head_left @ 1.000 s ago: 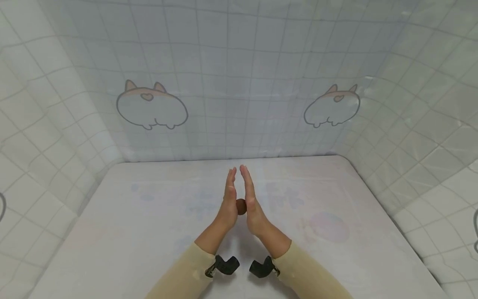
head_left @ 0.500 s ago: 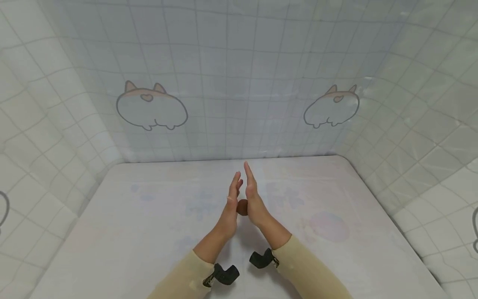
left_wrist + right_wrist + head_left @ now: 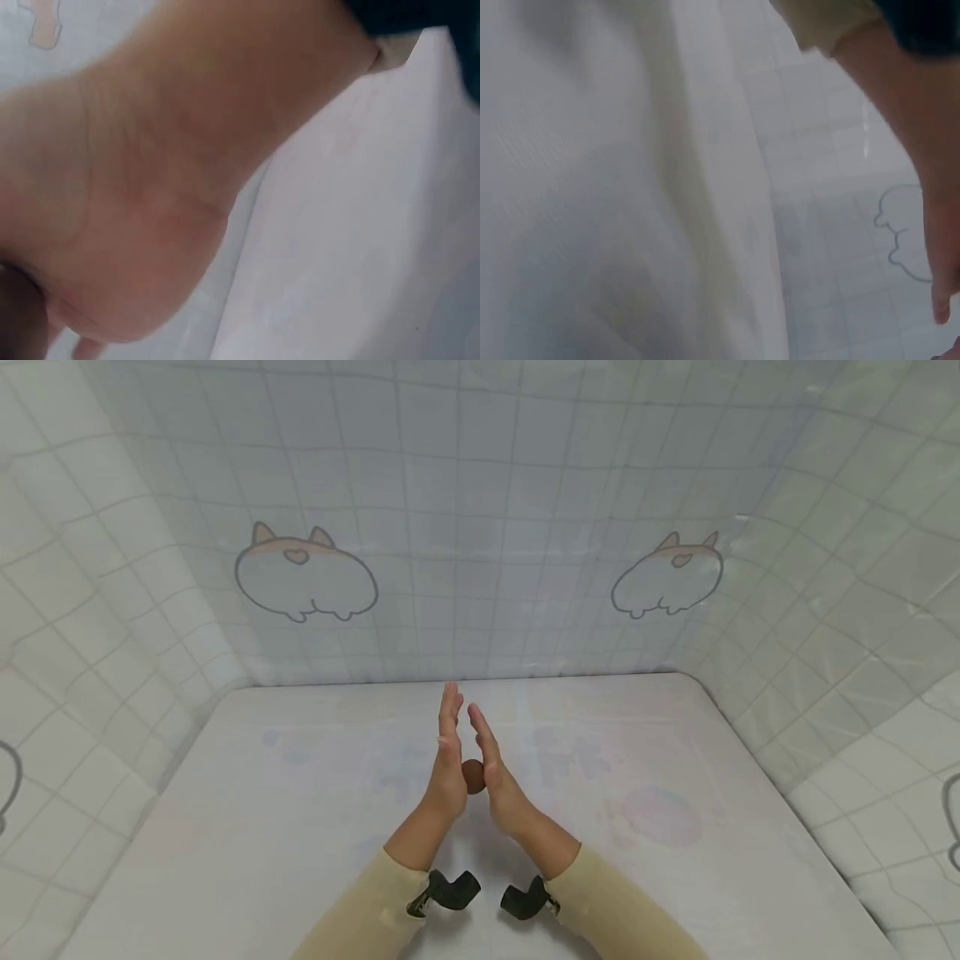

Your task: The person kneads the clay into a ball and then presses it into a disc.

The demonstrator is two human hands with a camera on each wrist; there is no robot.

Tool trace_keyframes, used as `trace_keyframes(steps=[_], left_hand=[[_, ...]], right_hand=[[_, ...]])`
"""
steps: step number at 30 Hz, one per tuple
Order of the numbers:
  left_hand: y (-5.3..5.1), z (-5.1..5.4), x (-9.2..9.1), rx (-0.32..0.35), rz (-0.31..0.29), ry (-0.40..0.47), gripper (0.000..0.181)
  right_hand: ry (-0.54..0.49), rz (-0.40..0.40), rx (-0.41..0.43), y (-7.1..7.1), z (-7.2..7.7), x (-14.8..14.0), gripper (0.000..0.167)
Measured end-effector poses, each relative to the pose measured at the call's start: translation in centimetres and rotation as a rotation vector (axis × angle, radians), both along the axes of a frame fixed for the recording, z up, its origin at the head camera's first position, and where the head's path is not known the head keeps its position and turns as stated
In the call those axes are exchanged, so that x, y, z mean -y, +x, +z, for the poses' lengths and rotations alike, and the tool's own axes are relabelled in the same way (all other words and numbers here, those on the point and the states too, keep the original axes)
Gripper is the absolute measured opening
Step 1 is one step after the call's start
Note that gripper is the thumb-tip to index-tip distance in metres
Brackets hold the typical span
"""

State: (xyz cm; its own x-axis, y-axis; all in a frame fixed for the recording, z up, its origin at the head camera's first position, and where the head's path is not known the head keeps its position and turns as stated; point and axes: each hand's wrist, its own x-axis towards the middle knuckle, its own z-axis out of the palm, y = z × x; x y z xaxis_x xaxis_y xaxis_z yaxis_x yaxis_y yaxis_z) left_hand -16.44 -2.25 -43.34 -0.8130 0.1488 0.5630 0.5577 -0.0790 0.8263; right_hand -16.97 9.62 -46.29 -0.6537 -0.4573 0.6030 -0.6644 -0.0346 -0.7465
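Note:
A small brown ball [image 3: 473, 777] sits between two facing palms, above the middle of the table. On its left side is the palm of my left hand [image 3: 447, 772], fingers straight and pointing away from me. My right hand [image 3: 506, 793] faces it from the other side, its fingers straight too and leaning toward the left. The left fingertips reach farther forward than the right ones. The left wrist view has part of the ball [image 3: 19, 315] against the heel of the palm. In the right wrist view only an edge of the right hand [image 3: 943, 240] shows, and the ball is hidden.
A pale table [image 3: 285, 827] with faint printed patterns lies under the hands. Grid-patterned sheeting [image 3: 480, 527] with cartoon animal drawings rises behind it and on both sides. Dark curved devices [image 3: 455, 891] are strapped at both cuffs.
The palms slide against each other: the left hand has gone forward since half a second ago, while the right has drawn back. Between them the ball has shifted slightly left.

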Motion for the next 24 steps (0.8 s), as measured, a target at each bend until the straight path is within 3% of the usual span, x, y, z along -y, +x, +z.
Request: trace_keyframes(steps=[6,11,16,24], left_hand=[[-0.4,-0.5,0.2,0.080,0.014,-0.052,0.096],[-0.3,-1.2,0.2,0.055,-0.017,-0.174,0.088],[0.0,-1.6,0.1,0.005,-0.079,-0.261,0.081],[0.8,-2.1,0.1,0.025,-0.197,-0.233,0.082]], right_hand=[[-0.069,0.030,-0.121,0.7,0.9,0.2,0.088],[-0.099,-0.026,-0.164,0.7,1.7,0.0,0.087],[-0.125,-0.112,-0.115,0.6,2.3,-0.3,0.086],[-0.102,-0.199,-0.020,-0.3,2.7,-0.8,0.088]])
